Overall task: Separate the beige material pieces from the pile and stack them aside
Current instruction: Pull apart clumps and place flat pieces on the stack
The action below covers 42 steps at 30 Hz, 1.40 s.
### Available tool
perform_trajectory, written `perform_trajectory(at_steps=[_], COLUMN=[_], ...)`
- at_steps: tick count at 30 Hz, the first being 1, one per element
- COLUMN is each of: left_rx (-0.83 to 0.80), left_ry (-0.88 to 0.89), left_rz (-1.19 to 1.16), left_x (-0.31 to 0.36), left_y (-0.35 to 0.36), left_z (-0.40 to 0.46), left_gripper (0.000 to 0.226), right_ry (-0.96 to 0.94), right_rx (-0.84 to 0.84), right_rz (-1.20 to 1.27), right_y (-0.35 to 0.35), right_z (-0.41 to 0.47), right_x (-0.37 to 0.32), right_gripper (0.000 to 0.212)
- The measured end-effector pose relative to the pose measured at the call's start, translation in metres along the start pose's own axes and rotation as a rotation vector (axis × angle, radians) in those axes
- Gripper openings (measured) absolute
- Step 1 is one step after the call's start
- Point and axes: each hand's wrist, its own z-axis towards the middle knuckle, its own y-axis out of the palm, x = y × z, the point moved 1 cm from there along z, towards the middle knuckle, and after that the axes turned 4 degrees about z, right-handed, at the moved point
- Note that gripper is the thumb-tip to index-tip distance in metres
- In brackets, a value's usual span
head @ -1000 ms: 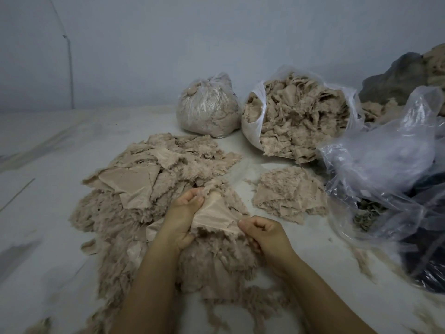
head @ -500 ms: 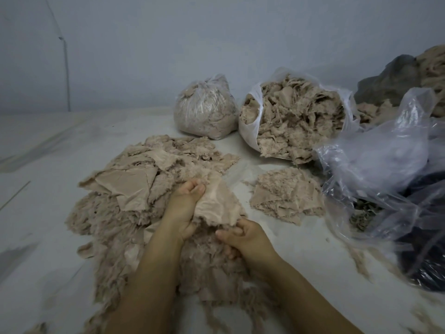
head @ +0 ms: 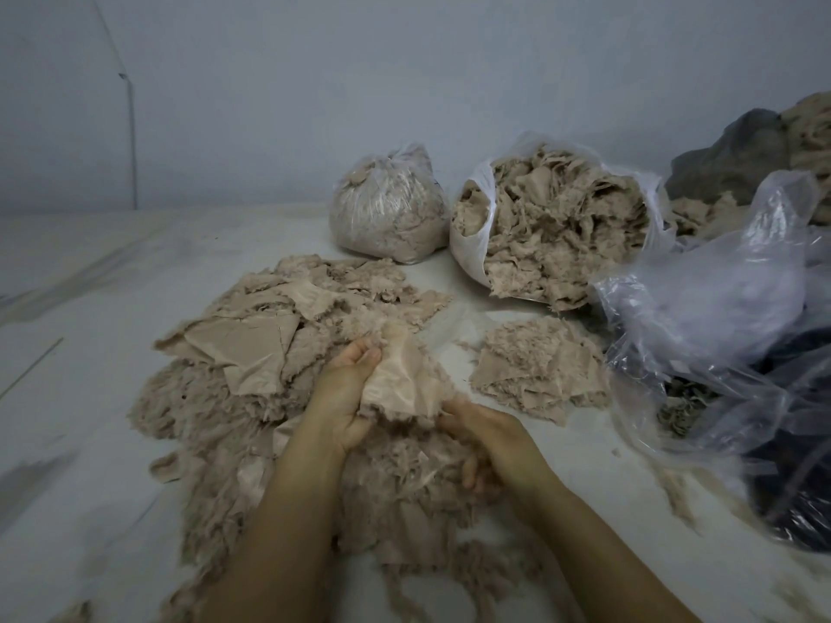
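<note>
Two bare forearms in shot, no sleeves visible up to frame edge. Left hand and right hand both ungloved. No rings, watch or bands showing. Nails short, plain, far as dim light lets me tell.

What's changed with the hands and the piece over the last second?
The right hand dropped from the piece's lower edge into the pile below it, fingers now buried in fluff. The left hand kept its grip on the piece, which now hangs more bunched. Small stack and bags unchanged.
</note>
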Motion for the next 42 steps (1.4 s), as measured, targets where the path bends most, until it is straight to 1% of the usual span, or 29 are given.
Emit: perform_trajectory(at_steps=[3, 5, 6, 7, 8, 9, 10, 11, 13, 14, 15, 17, 21, 24, 27, 29, 30, 31, 32, 33, 34, 35, 36, 37, 38, 39, 41, 42], left_rx=[-0.014, 0.027, 0.040, 0.034, 0.012, -0.020, -0.029, 0.007, 0.185, 0.254, 0.282, 0.290, 0.255, 0.238, 0.201, 0.197, 0.195, 0.186, 0.166, 0.144, 0.130, 0.123, 0.124, 0.128, 0.132, 0.133, 0.119, 0.109], left_ry=[-0.024, -0.030, -0.034, -0.041, -0.039, -0.006, 0.046, 0.104, 0.203, 0.241, 0.266, 0.292, 0.260, 0.242, 0.209, 0.222, 0.231, 0.231, 0.226, 0.214, 0.202, 0.191, 0.185, 0.178, 0.175, 0.178, 0.200, 0.213], left_rz=[0.018, 0.056, 0.063, 0.068, 0.084, 0.128, 0.171, 0.217, 0.279, 0.300, 0.334, 0.375, 0.290, 0.302, 0.331, 0.341, 0.345, 0.345, 0.350, 0.364, 0.388, 0.419, 0.451, 0.482, 0.514, 0.554, 0.658, 0.728], left_x=[-0.012, -0.023, -0.028, -0.030, -0.032, -0.034, -0.035, -0.036, -0.035, -0.034, -0.033, -0.033, -0.039, -0.040, -0.035, -0.027, -0.023, -0.020, -0.019, -0.019, -0.021, -0.024, -0.027, -0.030, -0.033, -0.035, -0.040, -0.041], left_y=[0.010, 0.014, 0.015, 0.016, 0.015, 0.016, 0.016, 0.016, 0.014, 0.012, 0.010, 0.008, 0.008, 0.006, 0.007, 0.005, 0.003, 0.000, -0.004, -0.007, -0.010, -0.012, -0.014, -0.015, -0.015, -0.015, -0.015, -0.015], left_z=[-0.003, -0.004, -0.004, -0.006, -0.006, -0.007, -0.007, -0.006, -0.002, 0.001, 0.002, 0.004, 0.003, 0.005, 0.010, 0.014, 0.016, 0.017, 0.017, 0.016, 0.016, 0.015, 0.015, 0.015, 0.015, 0.015, 0.016, 0.017], left_gripper=[0.019, 0.018, 0.021, 0.031, 0.043, 0.050, 0.050, 0.043, 0.022, 0.021, 0.026, 0.031, 0.028, 0.026, 0.027, 0.029, 0.029, 0.029, 0.029, 0.028, 0.028, 0.028, 0.027, 0.026, 0.025, 0.024, 0.023, 0.023], right_ry=[0.049, 0.001, -0.055, -0.114, -0.182, -0.232, -0.273, -0.297, -0.332, -0.349, -0.357, -0.359, -0.335, -0.304, -0.258, -0.270, -0.290, -0.306, -0.300, -0.252, -0.204, -0.196, -0.239, -0.308, -0.356, -0.355, -0.264, -0.228], right_rx=[0.031, 0.111, 0.176, 0.227, 0.250, 0.251, 0.239, 0.230, 0.258, 0.283, 0.304, 0.321, 0.343, 0.341, 0.325, 0.400, 0.463, 0.534, 0.611, 0.683, 0.729, 0.748, 0.744, 0.706, 0.619, 0.495, 0.268, 0.226], right_rz=[0.274, 0.354, 0.355, 0.346, 0.322, 0.292, 0.257, 0.229, 0.195, 0.189, 0.184, 0.178, 0.210, 0.219, 0.262, 0.252, 0.201, 0.074, -0.140, -0.402, -0.613, -0.717, -0.749, -0.757, -0.755, -0.763, -0.794, -0.839], right_y=[0.008, 0.014, 0.016, 0.017, 0.017, 0.019, 0.019, 0.020, 0.018, 0.015, 0.013, 0.009, 0.005, 0.000, -0.008, -0.022, -0.033, -0.046, -0.060, -0.072, -0.080, -0.083, -0.080, -0.072, -0.061, -0.049, -0.027, -0.019], right_z=[0.007, 0.014, 0.016, 0.017, 0.018, 0.018, 0.019, 0.018, 0.018, 0.019, 0.019, 0.020, 0.023, 0.026, 0.035, 0.048, 0.055, 0.061, 0.065, 0.067, 0.066, 0.065, 0.062, 0.059, 0.058, 0.059, 0.066, 0.070], right_x=[-0.008, -0.008, -0.007, -0.008, -0.009, -0.011, -0.012, -0.014, -0.014, -0.014, -0.014, -0.011, -0.010, -0.012, -0.029, -0.049, -0.059, -0.067, -0.072, -0.073, -0.069, -0.064, -0.056, -0.048, -0.039, -0.028, -0.005, 0.005], right_gripper=[0.050, 0.044, 0.035, 0.024, 0.018, 0.017, 0.018, 0.018, 0.020, 0.022, 0.023, 0.020, 0.010, 0.008, 0.004, 0.004, 0.008, 0.013, 0.019, 0.027, 0.037, 0.043, 0.042, 0.033, 0.022, 0.014, 0.013, 0.018])
